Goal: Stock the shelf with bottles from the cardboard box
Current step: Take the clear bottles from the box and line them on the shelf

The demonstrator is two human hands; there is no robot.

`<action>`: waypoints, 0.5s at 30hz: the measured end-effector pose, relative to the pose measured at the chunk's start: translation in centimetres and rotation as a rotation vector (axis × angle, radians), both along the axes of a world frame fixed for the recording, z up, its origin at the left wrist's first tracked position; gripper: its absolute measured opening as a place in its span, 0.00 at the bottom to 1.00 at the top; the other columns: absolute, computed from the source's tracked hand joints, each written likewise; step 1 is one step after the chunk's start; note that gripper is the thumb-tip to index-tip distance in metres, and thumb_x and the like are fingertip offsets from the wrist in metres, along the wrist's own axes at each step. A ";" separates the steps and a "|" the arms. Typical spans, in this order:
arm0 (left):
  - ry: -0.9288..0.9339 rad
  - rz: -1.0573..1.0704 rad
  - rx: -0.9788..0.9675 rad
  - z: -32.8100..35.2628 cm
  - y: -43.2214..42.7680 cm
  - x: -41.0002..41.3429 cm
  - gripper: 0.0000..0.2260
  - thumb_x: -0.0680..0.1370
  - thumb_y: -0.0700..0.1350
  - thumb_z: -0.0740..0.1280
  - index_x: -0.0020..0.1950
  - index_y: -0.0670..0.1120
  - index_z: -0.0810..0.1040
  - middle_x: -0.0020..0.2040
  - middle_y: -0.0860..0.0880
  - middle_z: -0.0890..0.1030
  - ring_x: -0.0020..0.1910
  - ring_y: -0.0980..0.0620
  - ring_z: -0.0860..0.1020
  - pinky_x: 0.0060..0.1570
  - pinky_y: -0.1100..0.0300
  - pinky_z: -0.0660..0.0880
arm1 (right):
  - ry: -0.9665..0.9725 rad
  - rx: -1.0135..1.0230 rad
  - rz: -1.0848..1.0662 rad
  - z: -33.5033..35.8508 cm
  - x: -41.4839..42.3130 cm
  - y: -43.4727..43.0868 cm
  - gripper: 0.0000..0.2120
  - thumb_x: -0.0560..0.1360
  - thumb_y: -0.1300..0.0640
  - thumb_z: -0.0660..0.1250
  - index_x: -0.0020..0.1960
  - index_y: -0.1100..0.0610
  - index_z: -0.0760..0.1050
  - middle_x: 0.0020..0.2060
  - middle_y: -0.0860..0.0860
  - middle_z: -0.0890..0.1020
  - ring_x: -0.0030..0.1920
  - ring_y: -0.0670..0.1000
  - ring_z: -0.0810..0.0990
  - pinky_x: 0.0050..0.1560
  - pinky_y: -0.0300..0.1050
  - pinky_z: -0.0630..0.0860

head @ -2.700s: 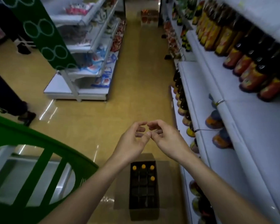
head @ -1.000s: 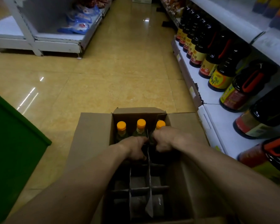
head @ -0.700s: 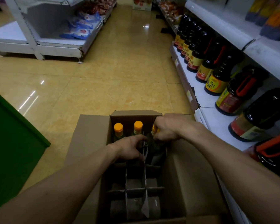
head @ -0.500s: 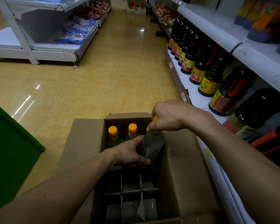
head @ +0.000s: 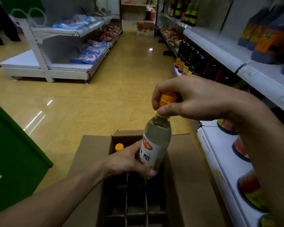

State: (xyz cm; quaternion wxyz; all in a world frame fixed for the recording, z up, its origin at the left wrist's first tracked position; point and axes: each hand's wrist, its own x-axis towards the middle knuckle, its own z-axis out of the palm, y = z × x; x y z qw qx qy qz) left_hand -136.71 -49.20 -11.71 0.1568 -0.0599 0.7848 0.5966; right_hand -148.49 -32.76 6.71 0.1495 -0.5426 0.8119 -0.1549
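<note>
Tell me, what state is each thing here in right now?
Clear bottle with orange cap and white label: lifted over the box, tilted.
Right-hand grip: pinches the bottle's top.
Left-hand grip: holds its labelled lower body.
Brown cardboard box: open, flaps spread.
Second orange-capped bottle: upright in the box's far-left cell.

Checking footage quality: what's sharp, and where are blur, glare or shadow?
Head view: held bottle fairly sharp; upper-shelf jugs at right smeared; glare streaks on the floor; cardboard box interior deeply shadowed.
</note>
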 end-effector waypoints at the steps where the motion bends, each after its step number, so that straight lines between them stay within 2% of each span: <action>1: 0.015 0.022 0.006 0.4 0.1 0.1 0.29 0.72 0.34 0.77 0.64 0.58 0.69 0.56 0.53 0.82 0.51 0.66 0.82 0.48 0.71 0.77 | -0.001 -0.005 0.011 0.1 0.0 -0.1 0.06 0.79 0.48 0.70 0.53 0.39 0.76 0.54 0.40 0.76 0.56 0.46 0.76 0.56 0.55 0.79; 4: 0.061 0.107 0.016 0.6 0.3 0.4 0.28 0.71 0.33 0.77 0.61 0.56 0.70 0.51 0.53 0.83 0.46 0.66 0.83 0.45 0.72 0.77 | -0.008 -0.045 0.020 -0.4 0.0 -0.5 0.08 0.80 0.49 0.68 0.56 0.38 0.74 0.55 0.39 0.75 0.57 0.46 0.75 0.56 0.53 0.78; 10: 0.133 0.288 0.066 -0.4 1.3 1.2 0.28 0.71 0.36 0.79 0.63 0.55 0.71 0.52 0.56 0.85 0.51 0.64 0.83 0.46 0.72 0.78 | -0.041 -0.256 -0.059 -3.1 -0.1 -1.8 0.20 0.80 0.47 0.68 0.69 0.35 0.68 0.61 0.41 0.73 0.56 0.41 0.75 0.47 0.39 0.74; 13: 0.157 0.360 0.066 -0.5 1.7 1.1 0.29 0.70 0.39 0.80 0.62 0.58 0.71 0.52 0.59 0.85 0.52 0.65 0.82 0.46 0.71 0.78 | -0.058 -0.307 -0.070 -4.0 -0.5 -2.2 0.23 0.80 0.45 0.68 0.73 0.38 0.65 0.61 0.42 0.73 0.56 0.41 0.75 0.47 0.39 0.74; 15: 0.169 0.393 0.057 -0.4 2.1 1.0 0.29 0.69 0.42 0.81 0.63 0.59 0.71 0.54 0.58 0.84 0.53 0.66 0.82 0.46 0.71 0.79 | -0.089 -0.347 -0.096 -4.4 -0.4 -2.5 0.24 0.80 0.45 0.68 0.74 0.40 0.64 0.58 0.41 0.73 0.55 0.41 0.76 0.49 0.40 0.76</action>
